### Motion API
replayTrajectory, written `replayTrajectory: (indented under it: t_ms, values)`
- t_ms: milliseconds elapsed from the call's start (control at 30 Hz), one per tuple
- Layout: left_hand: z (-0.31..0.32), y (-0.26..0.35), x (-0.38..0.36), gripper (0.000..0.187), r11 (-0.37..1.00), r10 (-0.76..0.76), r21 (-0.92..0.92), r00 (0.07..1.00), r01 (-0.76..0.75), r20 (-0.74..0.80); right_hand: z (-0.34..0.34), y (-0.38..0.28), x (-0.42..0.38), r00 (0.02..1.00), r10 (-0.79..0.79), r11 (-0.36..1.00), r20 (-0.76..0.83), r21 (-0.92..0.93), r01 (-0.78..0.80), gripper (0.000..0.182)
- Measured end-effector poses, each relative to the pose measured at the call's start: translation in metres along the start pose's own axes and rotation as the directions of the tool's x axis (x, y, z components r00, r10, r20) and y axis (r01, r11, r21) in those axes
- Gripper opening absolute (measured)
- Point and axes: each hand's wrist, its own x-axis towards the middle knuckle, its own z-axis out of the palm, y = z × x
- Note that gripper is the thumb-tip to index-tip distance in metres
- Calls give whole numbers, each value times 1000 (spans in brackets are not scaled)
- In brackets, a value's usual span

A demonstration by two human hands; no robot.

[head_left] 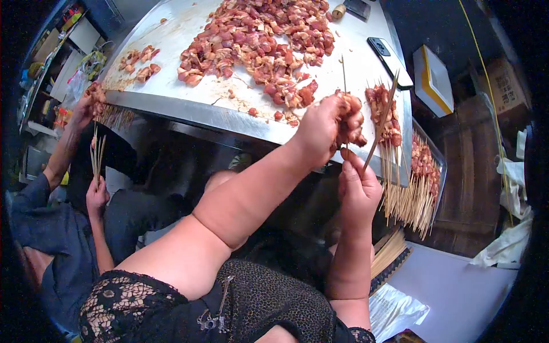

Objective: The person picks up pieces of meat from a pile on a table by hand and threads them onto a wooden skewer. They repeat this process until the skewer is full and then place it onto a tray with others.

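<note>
My left hand (325, 128) is closed around chunks of raw meat (353, 121) at the table's front edge. A thin bamboo skewer (343, 74) runs up through these chunks, its point standing out above. Just below, my right hand (360, 186) pinches the lower end of the skewering, fingers and thumb together. A second, thicker-looking bamboo stick (382, 128) slants up and right from the right hand. Close by on the right, loaded meat skewers (384, 114) lie on the table corner with their bare ends over the edge.
A large pile of raw meat (257, 43) covers the metal-edged table (211, 107). A phone (390, 62) lies at its right side. More loaded skewers (425, 163) fill a tray beyond. Bare skewers (389, 251) lie below right. At left, a co-worker's hand (97, 194) holds several skewers.
</note>
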Motion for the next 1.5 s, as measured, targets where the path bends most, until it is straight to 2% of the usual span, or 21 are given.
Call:
replayTrajectory:
  t_ms: [67,133,200,233,267,300,333,367,400,433,500,600,733,767,800,833,867,933,1067,1200,1500]
  values:
    - [-3,-5,1,29,1000,-2,-17,998,4,64,4,-2,0,1000,20,997,12,68,-21,23]
    - [0,-9,-1,32,995,33,93,999,-35,27,7,-3,0,1000,-2,997,10,74,1,24]
    - [0,-2,-4,34,985,31,168,994,-47,101,7,0,2,1000,-11,996,-28,85,13,24]
    - [2,2,-4,36,871,138,457,982,-181,125,5,0,3,997,-16,995,-69,92,23,23]
    - [5,7,-4,41,658,231,695,956,-290,180,4,0,4,997,-18,995,-69,92,24,23]
    - [6,19,-4,44,641,218,706,954,-301,208,3,-2,4,997,-25,992,-77,120,34,23]
    - [-3,29,0,37,204,490,866,814,-456,313,1,-3,4,996,-34,988,-86,147,47,23]
    - [-12,44,3,34,-103,526,928,772,-358,356,-2,1,5,994,-59,988,-86,135,71,22]
    - [-20,56,4,30,-395,542,894,732,-210,412,-3,2,5,994,-59,988,-92,136,71,22]
    - [-25,63,2,30,-395,538,893,734,-213,414,-4,2,5,995,-47,987,-84,147,59,22]
    - [-31,70,0,22,-651,428,747,877,133,218,-4,2,5,996,-35,986,-78,159,47,22]
    - [-26,69,-2,29,-690,371,710,911,138,183,-2,3,6,998,-13,990,-67,142,22,22]
    - [-27,70,-3,20,-597,346,800,919,60,190,-3,4,6,999,-23,988,-41,150,29,22]
    - [-28,70,-2,15,-249,383,968,915,-31,128,-3,4,5,999,-19,988,-29,153,23,22]
    - [-28,70,-1,11,137,394,983,917,-120,57,-3,4,5,999,-20,988,-33,155,25,22]
    - [-22,70,-3,15,249,449,944,889,-218,86,-2,4,5,999,-24,989,-31,148,29,22]
    - [-22,69,-1,15,248,448,944,890,-219,89,-2,3,5,999,-28,990,-30,139,32,22]
    - [-22,68,3,23,678,453,640,891,-361,24,-2,7,5,999,-25,990,-20,135,28,22]
    - [-30,65,5,25,813,363,508,930,-286,-58,-3,10,5,999,-31,998,-34,44,33,22]
    - [-26,62,7,28,812,362,503,932,-296,-35,-8,10,5,999,-34,999,-28,32,35,22]
    - [-27,55,9,23,512,494,731,851,-451,179,-14,6,1,999,-32,998,-26,60,34,22]
